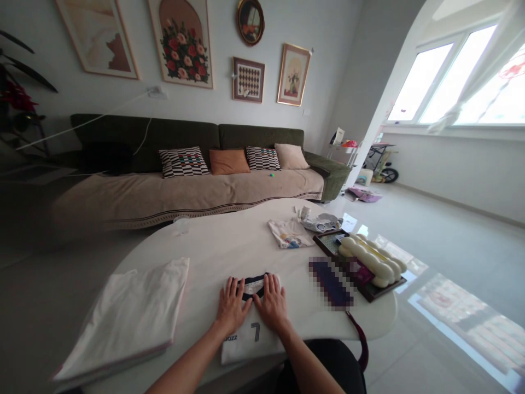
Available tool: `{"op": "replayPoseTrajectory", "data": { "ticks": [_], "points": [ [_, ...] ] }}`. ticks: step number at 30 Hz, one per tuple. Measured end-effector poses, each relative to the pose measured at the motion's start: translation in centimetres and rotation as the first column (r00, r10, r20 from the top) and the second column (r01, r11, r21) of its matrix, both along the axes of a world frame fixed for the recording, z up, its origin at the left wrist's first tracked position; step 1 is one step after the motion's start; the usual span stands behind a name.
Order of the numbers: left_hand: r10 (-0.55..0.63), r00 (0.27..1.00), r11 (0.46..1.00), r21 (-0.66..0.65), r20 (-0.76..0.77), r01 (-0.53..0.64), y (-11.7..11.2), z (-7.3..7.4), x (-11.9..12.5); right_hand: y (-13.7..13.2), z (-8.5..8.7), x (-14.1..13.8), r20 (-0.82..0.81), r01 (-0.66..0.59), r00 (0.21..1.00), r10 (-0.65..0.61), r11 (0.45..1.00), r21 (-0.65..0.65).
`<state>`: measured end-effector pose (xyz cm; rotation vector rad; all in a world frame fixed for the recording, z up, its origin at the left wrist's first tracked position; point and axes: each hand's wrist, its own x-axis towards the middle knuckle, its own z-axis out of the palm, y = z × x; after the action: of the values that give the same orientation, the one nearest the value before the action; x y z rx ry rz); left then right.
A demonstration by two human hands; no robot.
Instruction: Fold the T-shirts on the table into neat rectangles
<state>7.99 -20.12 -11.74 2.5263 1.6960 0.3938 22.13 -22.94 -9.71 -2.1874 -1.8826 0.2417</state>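
Stretch bare forearms (192,350) in from below, with a dark-clothed leg (328,358) partly behind the right one. Rest the left hand (233,303) and the right hand (273,303) palm down on a white shirt (246,328), laid flat by the near edge of the table (229,235). Hold both open, one to each side of the dark collar (248,297), with fingers pointing away, thumbs slanting toward each other just below the neckline, and nothing gripped. Show a dark 7 (256,332) and some partly hidden lettering (231,338) on the shirt's front, between the forearms. To the left, well apart from the shirt, find folded white cloth (131,306). To the right, note a pixelated dark blue patch (332,284) with a dark red strap (363,342) curving down past the table's edge, then a brown tray (383,293) carrying a puffy cream object (369,260). Farther back, see a smaller printed shirt (289,234) and, beyond the table, a green sofa (184,134) with a beige cover (229,191) and patterned and plain cushions (229,162).
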Motion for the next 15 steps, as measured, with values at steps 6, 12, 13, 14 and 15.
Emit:
{"op": "replayPoseTrajectory", "data": {
  "ticks": [6,12,13,14,15],
  "points": [
    [0.009,0.993,0.995,-0.097,0.119,0.002,0.2,0.6,-0.8,-0.5,1.6,0.4,-0.052,0.030,0.998,-0.033,0.998,-0.051],
    [0.101,0.911,0.994,-0.004,0.399,-0.109,-5.0,-2.4,-4.3,-6.1,-0.2,2.0,-0.094,0.168,0.982,-0.163,0.985,0.044],
    [0.101,0.902,0.995,-0.029,0.420,-0.098,-5.7,-2.6,-4.7,-6.8,-0.5,2.1,-0.119,0.190,0.975,-0.185,0.981,0.033],
    [0.107,0.892,0.994,-0.062,0.439,-0.089,-6.3,-2.5,-5.0,-7.3,-0.6,2.1,-0.149,0.214,0.966,-0.209,0.977,0.014],
    [0.125,0.881,0.991,-0.104,0.456,-0.087,-6.5,-2.2,-5.1,-7.5,-0.5,2.1,-0.190,0.235,0.953,-0.235,0.972,-0.019]
  ]
}}
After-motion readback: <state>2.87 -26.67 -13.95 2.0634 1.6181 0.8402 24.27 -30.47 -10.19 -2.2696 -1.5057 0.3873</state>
